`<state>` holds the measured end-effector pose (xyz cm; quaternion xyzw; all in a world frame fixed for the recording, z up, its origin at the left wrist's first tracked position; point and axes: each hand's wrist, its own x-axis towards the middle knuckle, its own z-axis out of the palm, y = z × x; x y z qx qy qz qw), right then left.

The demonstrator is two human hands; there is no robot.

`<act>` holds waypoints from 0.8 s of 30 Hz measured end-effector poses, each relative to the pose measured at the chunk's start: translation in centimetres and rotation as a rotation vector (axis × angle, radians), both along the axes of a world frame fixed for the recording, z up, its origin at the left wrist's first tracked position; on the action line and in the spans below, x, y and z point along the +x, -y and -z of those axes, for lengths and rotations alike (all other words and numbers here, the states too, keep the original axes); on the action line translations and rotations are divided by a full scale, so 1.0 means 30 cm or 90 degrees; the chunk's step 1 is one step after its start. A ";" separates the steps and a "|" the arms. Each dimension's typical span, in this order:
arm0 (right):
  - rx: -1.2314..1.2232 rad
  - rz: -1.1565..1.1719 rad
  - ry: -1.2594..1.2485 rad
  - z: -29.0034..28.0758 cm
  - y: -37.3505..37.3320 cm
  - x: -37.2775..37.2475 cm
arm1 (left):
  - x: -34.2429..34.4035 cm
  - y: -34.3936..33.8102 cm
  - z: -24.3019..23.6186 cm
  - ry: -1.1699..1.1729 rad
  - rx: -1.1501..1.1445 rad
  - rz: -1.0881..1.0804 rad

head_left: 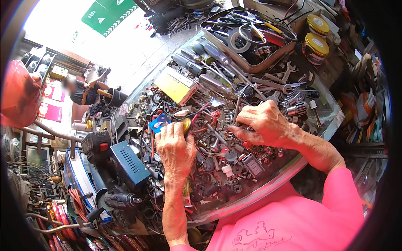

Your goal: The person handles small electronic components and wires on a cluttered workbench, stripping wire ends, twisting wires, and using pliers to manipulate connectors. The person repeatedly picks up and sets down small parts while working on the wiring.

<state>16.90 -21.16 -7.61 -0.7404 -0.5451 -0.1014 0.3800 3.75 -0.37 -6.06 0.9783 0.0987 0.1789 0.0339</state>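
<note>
**Student:** What is the largest element shown?

**Instructor:** The table (261, 192), its near edge curving in front of the wearer. A heap (215, 165) of small metal and plastic parts covers much of its top. At the far side stands a tray (274, 60) of tools, with loose screwdrivers and wrenches (289, 73) beside it; at the left sits a blue box (130, 165).

**Student:** And the hands?

**Instructor:** Both reach over the heap, well apart from each other. The left hand (173, 146) is palm down, fingers bent, thumb near the index finger. The right hand (261, 123) is curled, its thumb and index tips close together. A yellow box (176, 85) lies beyond them.

**Student:** What do they hold?

**Instructor:** One cannot tell for either; the undersides are hidden. A thin rod (238, 105) rises by the right fingertips, and a gold cap (186, 124), smallest of these, lies against the left index finger, above the heap's left part.

**Student:** Which step is this?

**Instructor:** Apparently handling among the loose parts. The next move seems to call for a narrow fingertip pinch, since neighbouring pieces overlap and could snag.
</note>
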 end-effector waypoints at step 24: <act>-0.015 -0.003 0.005 -0.001 -0.002 0.005 | -0.138 -0.066 -0.085 0.097 0.068 -0.264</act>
